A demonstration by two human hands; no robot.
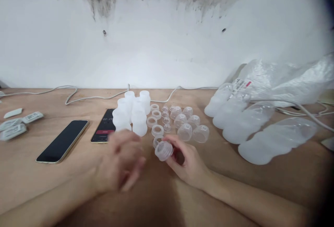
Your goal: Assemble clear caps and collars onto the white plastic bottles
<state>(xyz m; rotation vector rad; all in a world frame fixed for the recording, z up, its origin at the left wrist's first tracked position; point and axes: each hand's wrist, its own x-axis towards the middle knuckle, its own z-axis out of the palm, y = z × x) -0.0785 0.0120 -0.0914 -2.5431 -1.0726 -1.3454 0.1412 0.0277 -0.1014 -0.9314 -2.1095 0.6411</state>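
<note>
My right hand (187, 161) grips a small translucent plastic bottle (164, 150), tilted with its threaded neck toward me. My left hand (122, 162) is blurred by motion just left of the bottle, fingers curled; whether it holds anything is unclear. Beyond them stand several white bottles (133, 114) in a cluster. Rows of white rings (157, 130), small clear teats (166, 120) and clear dome caps (190, 126) lie to their right.
Two phones lie at left, one dark (63, 140), one with a timer showing (105, 125). Bags of bottles (257, 126) and crumpled plastic (287, 77) fill the right. White cables (78, 96) run along the wall. Small white packets (15, 124) lie at far left.
</note>
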